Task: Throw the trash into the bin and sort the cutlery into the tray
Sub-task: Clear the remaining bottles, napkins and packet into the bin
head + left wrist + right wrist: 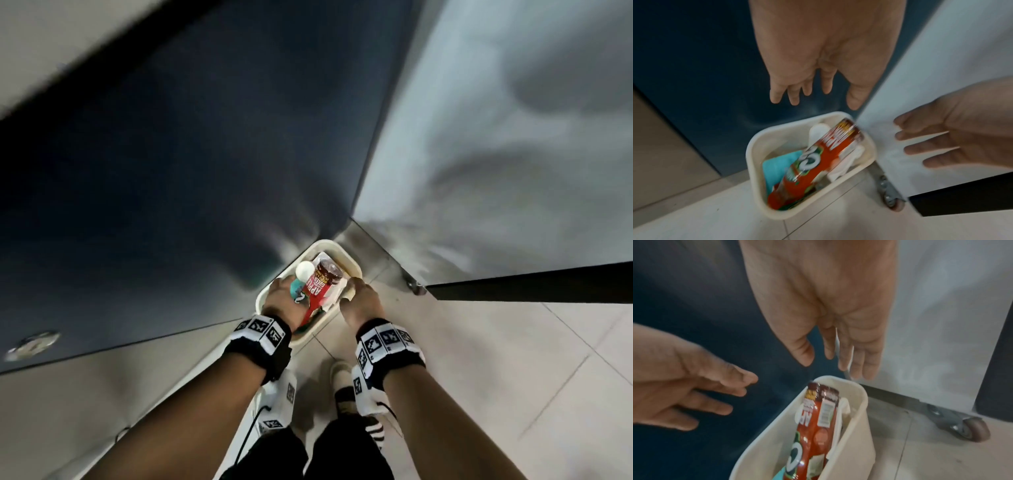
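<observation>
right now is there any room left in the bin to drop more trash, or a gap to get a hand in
The bin is crowded: a red bottle leans across the middle, teal wrapper to one side, white scraps to the other. A bare patch shows by the rim nearest the blue wall. Both hands, left and right, hover open above it.
</observation>
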Tool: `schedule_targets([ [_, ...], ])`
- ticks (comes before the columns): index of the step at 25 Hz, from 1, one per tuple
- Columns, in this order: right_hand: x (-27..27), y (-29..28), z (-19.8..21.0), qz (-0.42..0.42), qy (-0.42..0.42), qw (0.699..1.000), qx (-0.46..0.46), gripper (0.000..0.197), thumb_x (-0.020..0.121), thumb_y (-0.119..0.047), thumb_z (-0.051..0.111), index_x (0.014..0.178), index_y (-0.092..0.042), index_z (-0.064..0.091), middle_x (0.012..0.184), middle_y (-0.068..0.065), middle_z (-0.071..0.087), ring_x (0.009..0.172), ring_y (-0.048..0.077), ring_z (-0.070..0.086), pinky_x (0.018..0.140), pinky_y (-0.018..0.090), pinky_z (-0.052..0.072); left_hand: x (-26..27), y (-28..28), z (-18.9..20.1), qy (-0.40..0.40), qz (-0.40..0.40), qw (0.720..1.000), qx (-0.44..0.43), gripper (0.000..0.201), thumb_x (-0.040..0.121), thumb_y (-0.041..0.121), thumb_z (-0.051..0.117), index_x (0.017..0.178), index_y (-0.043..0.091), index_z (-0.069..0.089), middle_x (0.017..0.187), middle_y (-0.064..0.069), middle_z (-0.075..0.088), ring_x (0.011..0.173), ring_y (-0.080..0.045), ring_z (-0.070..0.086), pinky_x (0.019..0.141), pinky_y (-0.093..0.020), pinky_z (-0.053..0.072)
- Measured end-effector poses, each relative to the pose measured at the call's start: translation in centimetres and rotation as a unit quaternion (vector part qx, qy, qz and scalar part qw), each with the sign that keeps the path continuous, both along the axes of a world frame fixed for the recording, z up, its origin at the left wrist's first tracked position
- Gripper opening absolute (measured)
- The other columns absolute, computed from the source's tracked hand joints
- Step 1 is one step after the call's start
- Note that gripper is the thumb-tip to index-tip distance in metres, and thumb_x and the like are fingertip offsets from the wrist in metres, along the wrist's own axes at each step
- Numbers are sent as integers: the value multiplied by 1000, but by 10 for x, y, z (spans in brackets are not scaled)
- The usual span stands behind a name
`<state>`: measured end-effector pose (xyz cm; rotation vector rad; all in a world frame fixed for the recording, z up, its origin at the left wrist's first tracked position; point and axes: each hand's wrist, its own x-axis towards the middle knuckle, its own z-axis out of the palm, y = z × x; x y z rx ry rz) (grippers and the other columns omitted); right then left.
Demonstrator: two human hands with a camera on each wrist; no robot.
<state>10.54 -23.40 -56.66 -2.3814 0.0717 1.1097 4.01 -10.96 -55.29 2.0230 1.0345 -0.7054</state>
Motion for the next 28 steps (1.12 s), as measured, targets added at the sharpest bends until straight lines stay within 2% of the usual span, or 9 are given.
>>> schedule_targets([
  [2,-5,-4,50,18,20,1000,9,41,86,-7,50,126,-12,52,125,13,62,116,28,58,93,26,44,0,-8,53,-18,4,1000,-10,45,87,17,59,131,10,53,138,-14,52,125,-27,52,105,-30,40],
  [5,-8,-3,132,28,-1,999,40,30,86,-6,49,114,-9,60,116,14,67,111,28,61,85,22,42,-4,-12,133,-29,-15,999,-16,42,87,20,60,128,13,56,137,-9,55,123,-24,54,104,-27,41],
  [10,-14,0,283,166,-75,982,57,27,88,-11,50,113,-6,60,115,15,67,109,30,61,89,30,46,-26,-16,283,-85,16,996,-39,33,87,21,57,120,15,61,126,-5,63,115,-23,59,95,-27,45],
  [12,-12,3,329,201,-101,970,88,28,87,-10,52,114,-3,59,112,18,67,106,32,62,90,33,47,-32,-13,335,-111,48,992,-35,31,87,22,58,117,16,63,112,-1,65,107,-19,61,88,-25,45],
  [15,-18,9,395,230,-123,956,131,28,86,-11,54,112,-4,60,82,7,67,88,26,64,87,32,51,-47,-8,412,-179,88,979,-30,33,87,23,60,119,13,61,98,3,58,92,-12,55,81,-21,39],
  [18,-28,27,456,279,-148,932,178,26,87,-12,56,112,-10,60,63,-5,55,62,9,53,66,22,44,-69,7,477,-236,123,964,-7,31,87,24,60,117,14,61,98,3,58,91,-12,53,82,-22,39],
  [20,-40,44,494,298,-165,914,221,24,87,-12,54,110,-14,60,70,-2,55,60,3,50,57,15,40,-86,23,512,-272,152,950,23,30,86,25,61,115,17,63,96,5,60,90,-11,55,80,-20,40],
  [24,-71,101,552,353,-191,867,295,23,86,-17,56,108,-18,61,85,0,59,62,10,53,53,9,41,-132,72,564,-343,235,907,69,24,85,24,62,108,20,65,78,13,58,72,-5,55,61,-10,42],
  [28,-107,175,585,388,-209,835,330,21,84,-14,58,104,-13,64,83,0,58,76,16,55,73,22,42,-180,139,583,-361,306,871,129,23,84,19,64,105,12,68,72,6,58,59,-7,51,57,-17,41],
])
